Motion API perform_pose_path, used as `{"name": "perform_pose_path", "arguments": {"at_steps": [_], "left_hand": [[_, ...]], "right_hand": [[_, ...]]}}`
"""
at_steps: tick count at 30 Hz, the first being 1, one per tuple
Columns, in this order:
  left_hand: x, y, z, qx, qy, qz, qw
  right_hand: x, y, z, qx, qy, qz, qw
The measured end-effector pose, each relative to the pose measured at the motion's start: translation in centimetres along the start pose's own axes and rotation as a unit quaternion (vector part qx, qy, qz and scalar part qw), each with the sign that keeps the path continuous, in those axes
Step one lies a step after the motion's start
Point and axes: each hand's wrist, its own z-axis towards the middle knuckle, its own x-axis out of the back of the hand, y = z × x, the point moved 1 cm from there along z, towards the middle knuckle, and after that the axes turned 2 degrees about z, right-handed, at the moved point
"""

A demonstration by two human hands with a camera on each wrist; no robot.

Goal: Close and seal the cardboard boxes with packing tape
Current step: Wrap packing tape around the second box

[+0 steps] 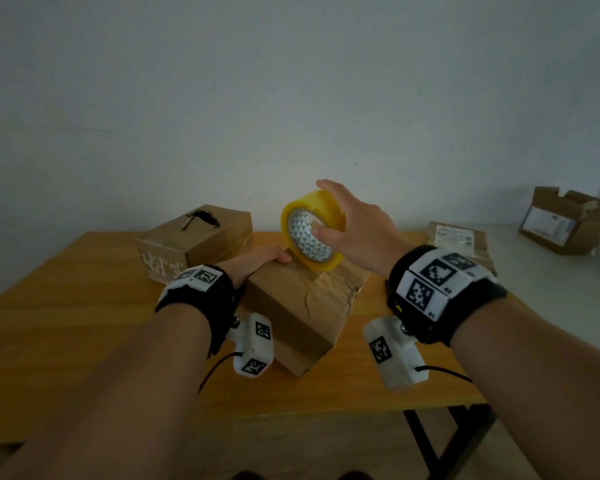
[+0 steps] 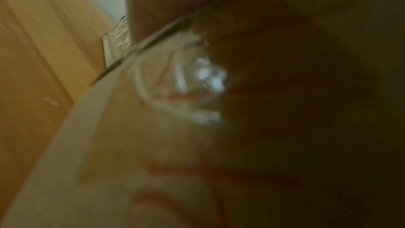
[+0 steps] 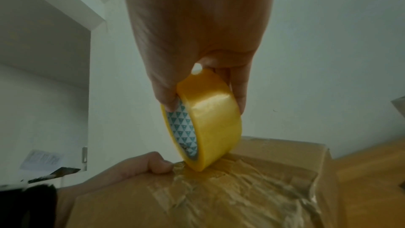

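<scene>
Right hand [image 1: 352, 227] is gripping the tape roll [image 1: 310, 230], thumb in the core, fingers over the rim; roll is standing on edge, touching the near box's [image 1: 302, 317] wrinkled taped top. Left hand [image 1: 257, 263] is pressing flat on that box beside the roll. Box is sitting mid-counter [image 1: 66, 323]; second box [image 1: 194, 242] is sitting behind-left.
</scene>
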Motion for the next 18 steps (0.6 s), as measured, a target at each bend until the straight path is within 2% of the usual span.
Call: {"name": "perform_pose_path", "arguments": {"at_steps": [5,11,13,16,18], "left_hand": [[0.0,-0.2,0.6,0.0,0.002,0.025,1.0],[0.7,-0.1,2.1,0.009,-0.029,0.206,0.978],[1.5,0.5,2.4,-0.031,-0.013,0.237,0.971],[1.7,2.2,2.2,-0.12,0.014,0.198,0.973],[1.4,3.2,2.4,-0.142,0.013,0.167,0.976]], "right_hand": [[-0.3,1.1,0.2,-0.02,-0.014,0.042,0.999],[-2.2,1.7,1.3,-0.012,-0.031,0.02,0.999],[-2.2,2.2,1.7,-0.022,-0.047,0.033,0.998],[-1.9,3.3,2.5,-0.033,-0.062,0.046,0.996],[-1.8,3.9,2.5,-0.041,-0.059,0.023,0.997]]}}
